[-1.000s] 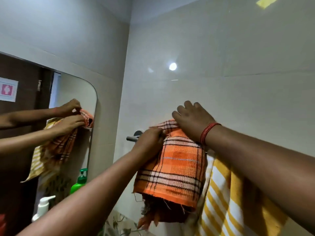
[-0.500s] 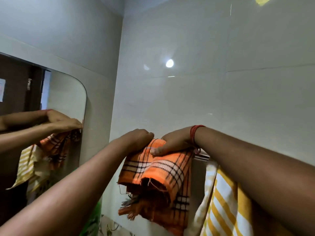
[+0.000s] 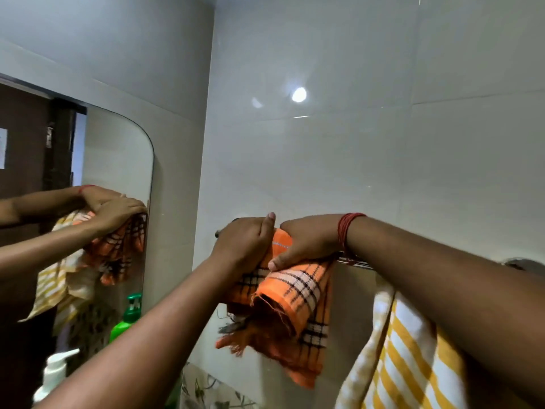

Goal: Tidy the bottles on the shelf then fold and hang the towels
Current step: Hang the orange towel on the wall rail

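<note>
An orange checked towel (image 3: pixel 298 296) hangs folded over the metal towel rail (image 3: pixel 358 263) on the tiled wall. My left hand (image 3: pixel 244 246) grips the towel's top left part over the rail, thumb raised. My right hand (image 3: pixel 306 242), a red thread on its wrist, pinches the top right of the same towel with thumb in front. A yellow and white striped towel (image 3: pixel 404 349) hangs on the rail to the right, partly behind my right forearm. The mirror shows a green pump bottle (image 3: pixel 126 318) and a white pump bottle (image 3: pixel 54 373).
A mirror (image 3: pixel 118 178) with a rounded corner fills the left wall and reflects my hands and both towels. The rail's round wall mount (image 3: pixel 523 263) shows at the right. Patterned tiles (image 3: pixel 212 394) run along the bottom.
Both hands have stayed on top of the orange towel and shifted it along the rail. Its front fold has bunched up and sits shorter than one second ago.
</note>
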### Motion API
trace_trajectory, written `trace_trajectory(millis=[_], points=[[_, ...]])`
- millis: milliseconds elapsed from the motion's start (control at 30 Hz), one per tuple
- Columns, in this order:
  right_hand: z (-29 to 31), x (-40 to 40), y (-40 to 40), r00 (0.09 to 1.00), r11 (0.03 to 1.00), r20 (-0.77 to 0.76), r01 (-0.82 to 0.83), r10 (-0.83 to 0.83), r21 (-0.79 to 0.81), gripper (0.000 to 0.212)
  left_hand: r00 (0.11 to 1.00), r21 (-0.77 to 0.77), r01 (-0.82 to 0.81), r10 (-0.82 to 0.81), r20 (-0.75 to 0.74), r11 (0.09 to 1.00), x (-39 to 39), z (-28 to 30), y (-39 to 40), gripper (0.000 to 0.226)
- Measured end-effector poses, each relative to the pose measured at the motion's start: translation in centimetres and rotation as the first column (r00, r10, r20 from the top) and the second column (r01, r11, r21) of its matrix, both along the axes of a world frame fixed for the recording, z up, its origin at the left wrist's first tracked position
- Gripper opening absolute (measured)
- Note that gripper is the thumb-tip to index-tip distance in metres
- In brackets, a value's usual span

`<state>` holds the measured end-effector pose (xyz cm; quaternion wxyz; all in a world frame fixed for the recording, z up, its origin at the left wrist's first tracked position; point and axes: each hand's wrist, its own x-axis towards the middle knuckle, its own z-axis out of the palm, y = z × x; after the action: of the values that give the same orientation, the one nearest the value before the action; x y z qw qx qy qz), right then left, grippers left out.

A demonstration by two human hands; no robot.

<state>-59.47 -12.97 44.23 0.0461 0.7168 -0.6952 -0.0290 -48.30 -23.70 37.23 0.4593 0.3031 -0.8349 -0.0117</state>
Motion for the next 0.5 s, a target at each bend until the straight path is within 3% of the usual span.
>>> trace_trajectory(millis=[67,333,433,500], points=[[-0.4,-0.2,-0.2,0.995,1.000,0.099,0.000,0.003,-0.030,0.062,0.999,0.036,-0.038,0.038,-0.011,0.999,0.2,-0.1,-1.1,0.054],[-0.9,-0.4,3.5,0.994,0.991,-0.065,0.081,-0.089,-0.110,0.070,0.993,0.051,-0.081,0.085,-0.083,0.995,1.5,-1.1,-1.5,0.045],[-1.4,-1.6,7.7,0.961,0.957,-0.220,0.105,-0.168,-0.271,0.063,0.983,-0.028,-0.059,0.053,-0.178,0.998,1.3,-2.0,1.8,0.038],[-2.4,-2.2,11.1,0.955,0.891,-0.218,0.087,-0.202,-0.446,0.055,0.974,-0.151,0.047,-0.078,-0.210,0.987,0.8,-2.6,6.3,0.041]])
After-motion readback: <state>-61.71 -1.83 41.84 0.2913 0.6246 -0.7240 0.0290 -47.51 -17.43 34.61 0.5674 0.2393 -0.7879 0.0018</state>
